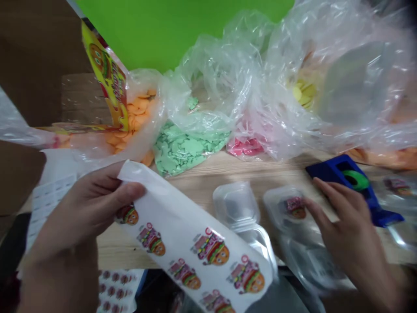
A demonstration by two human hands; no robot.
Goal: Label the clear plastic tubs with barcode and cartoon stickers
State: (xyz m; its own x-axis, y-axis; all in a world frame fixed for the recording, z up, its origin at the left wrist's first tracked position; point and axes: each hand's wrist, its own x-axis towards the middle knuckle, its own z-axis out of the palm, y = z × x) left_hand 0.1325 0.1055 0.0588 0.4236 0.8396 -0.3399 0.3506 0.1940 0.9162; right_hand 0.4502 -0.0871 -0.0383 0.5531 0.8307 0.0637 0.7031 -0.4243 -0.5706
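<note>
My left hand (97, 204) pinches the upper corner of a white sticker sheet (182, 208) between thumb and fingers. Burger-character stickers are printed along the sheet, which slants down to the right. On the right side, my right hand (345, 226) has its fingers apart, and one fingertip touches a burger sticker (296, 208) on a clear plastic container (276, 198) with its lid folded open. Beside it, a second clear container (236, 202) lies open, partly covered by the sheet. Beyond my right fingers is a blue tape dispenser (347, 174) with a green core.
Along the back stand plastic bags of green pieces (185, 148), orange pieces (140, 113), pink pieces (246, 145) and yellow pieces (305, 93). A yellow printed card (107, 74) stands by a cardboard box (35, 56) at left. More sticker sheets (117, 289) lie below.
</note>
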